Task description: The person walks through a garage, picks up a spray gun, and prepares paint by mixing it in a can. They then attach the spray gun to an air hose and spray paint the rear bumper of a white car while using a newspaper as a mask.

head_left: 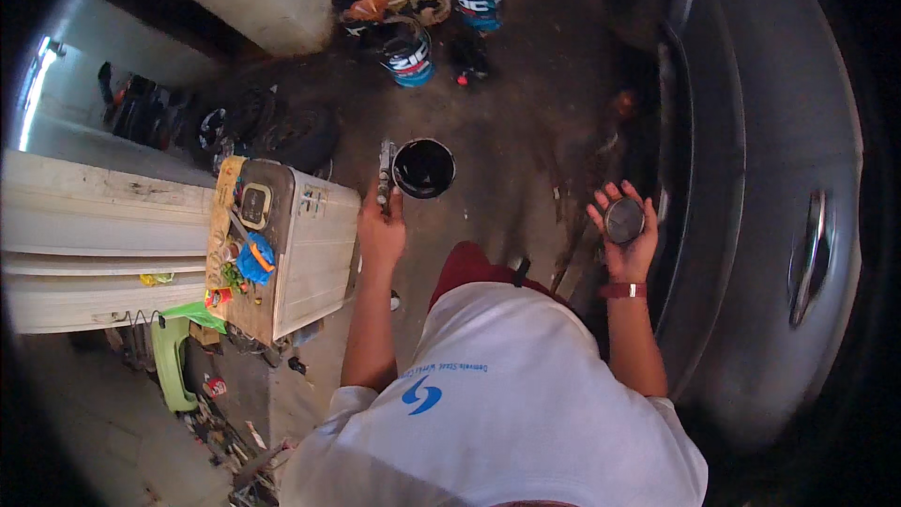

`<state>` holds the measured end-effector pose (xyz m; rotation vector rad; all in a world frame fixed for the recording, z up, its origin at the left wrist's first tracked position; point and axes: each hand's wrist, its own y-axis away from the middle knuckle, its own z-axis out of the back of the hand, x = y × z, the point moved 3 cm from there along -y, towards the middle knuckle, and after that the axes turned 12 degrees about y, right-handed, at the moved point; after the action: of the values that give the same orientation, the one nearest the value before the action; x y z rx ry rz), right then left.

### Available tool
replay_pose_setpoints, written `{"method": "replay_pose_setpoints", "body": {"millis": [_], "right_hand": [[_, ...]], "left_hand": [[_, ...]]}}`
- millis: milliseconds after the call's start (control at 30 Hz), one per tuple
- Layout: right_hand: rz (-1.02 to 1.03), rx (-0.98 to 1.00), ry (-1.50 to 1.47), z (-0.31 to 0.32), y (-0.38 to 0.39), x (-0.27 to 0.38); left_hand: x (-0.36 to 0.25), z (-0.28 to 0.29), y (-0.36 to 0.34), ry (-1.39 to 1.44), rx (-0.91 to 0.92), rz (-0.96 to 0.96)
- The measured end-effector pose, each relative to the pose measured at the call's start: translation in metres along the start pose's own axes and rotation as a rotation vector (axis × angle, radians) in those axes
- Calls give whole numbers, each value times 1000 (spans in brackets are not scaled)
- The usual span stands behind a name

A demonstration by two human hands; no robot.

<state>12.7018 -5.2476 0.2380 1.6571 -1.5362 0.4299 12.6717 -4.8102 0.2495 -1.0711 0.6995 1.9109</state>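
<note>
My left hand (382, 230) is closed round the lower end of a silvery metal tool that looks like a paint spray gun (386, 167). Beside its metal body sits a round open cup (425, 169), dark inside. What the cup contains is too dark to tell. On the other side, my right hand (627, 242) is palm up with its fingers a little spread and curled. It holds a round, flat, dark lid (624, 221) across the palm and finger bases. The two hands are well apart in front of my body.
Close on the left stands a white cabinet (316, 258) with small items and a blue bag (255, 258) on top. A dark car door (770, 160) lines the right. Several buckets (406, 52) stand ahead, with tyres (300, 136) at the left. Scrap litters the lower left floor.
</note>
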Motion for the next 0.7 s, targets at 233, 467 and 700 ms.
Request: {"method": "replay_pose_setpoints", "body": {"millis": [233, 467, 700], "right_hand": [[-27, 133, -120, -73, -213, 57], [-69, 61, -213, -77, -405, 66], [32, -131, -241, -90, -558, 120]], "left_hand": [[-72, -80, -177, -13, -155, -197], [-131, -180, -391, 15, -180, -143], [-215, -314, -569, 3, 79, -195]]}}
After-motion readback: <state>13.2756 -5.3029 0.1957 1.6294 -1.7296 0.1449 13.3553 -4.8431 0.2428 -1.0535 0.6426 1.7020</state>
